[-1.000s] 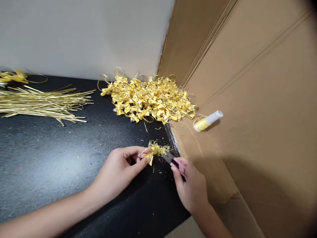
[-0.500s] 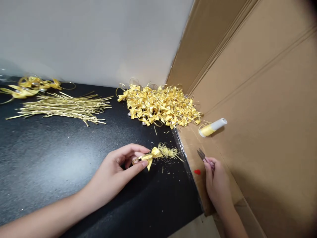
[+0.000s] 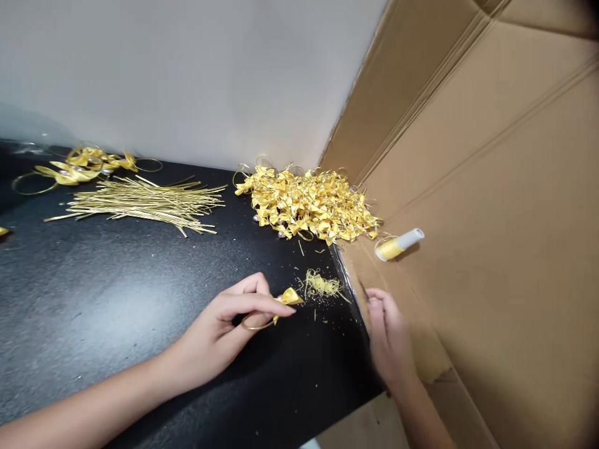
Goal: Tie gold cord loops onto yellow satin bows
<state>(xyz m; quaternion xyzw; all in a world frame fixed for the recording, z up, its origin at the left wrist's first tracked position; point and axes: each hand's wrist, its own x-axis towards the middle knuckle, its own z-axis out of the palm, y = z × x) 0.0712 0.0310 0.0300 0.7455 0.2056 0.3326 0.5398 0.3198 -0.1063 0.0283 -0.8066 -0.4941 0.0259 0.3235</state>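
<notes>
My left hand (image 3: 238,318) pinches a yellow ribbon bow (image 3: 291,296) over the black tabletop. A thin gold wire loop (image 3: 255,327) hangs from the bow below my fingers, and the fingers cover part of the bow. At the table's right edge, my right hand (image 3: 389,333) is closed and slightly blurred. Only the dark tip of the scissors (image 3: 362,290) shows beyond its fingers; their handle is hidden in my grip. Just past the bow lies a small heap of yellow thread scraps (image 3: 322,284).
A pile of finished-looking yellow bows (image 3: 311,202) sits against the wall and cardboard (image 3: 491,187). Gold wire strips (image 3: 150,202) lie to its left, with several looped bows (image 3: 77,168) behind them. A spool of yellow thread (image 3: 397,245) rests on the cardboard at right.
My right hand has moved left with the scissors towards the table edge. My left hand has turned, its index finger now across the bow, and the wire loop hangs lower.
</notes>
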